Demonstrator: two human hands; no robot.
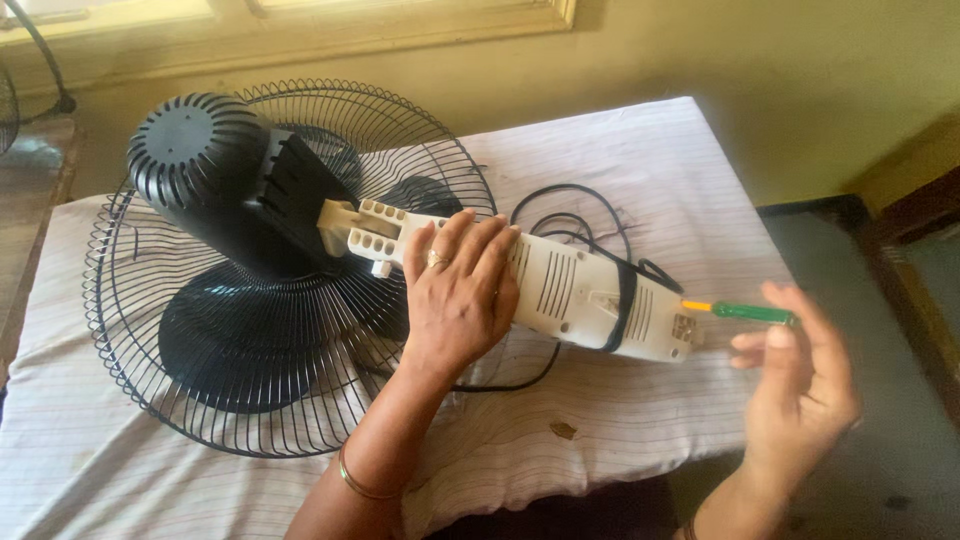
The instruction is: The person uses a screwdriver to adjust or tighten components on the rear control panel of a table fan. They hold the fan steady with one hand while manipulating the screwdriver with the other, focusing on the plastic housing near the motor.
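At the near right edge of the counter (620, 150), the right hand (795, 385) pinches a slim green screwdriver (748, 312) in its fingertips, tip toward the end of the white fan base (585, 295); it looks light and rigid, best gripped along its smooth handle. Toward the middle, the left hand (460, 290) lies spread flat on that hard plastic housing, which seems stiff but crackable. Farther left, the black motor (215, 175) looks heavy, and the wire guard (200, 330) springy, with a loose black cord (575, 215) behind.
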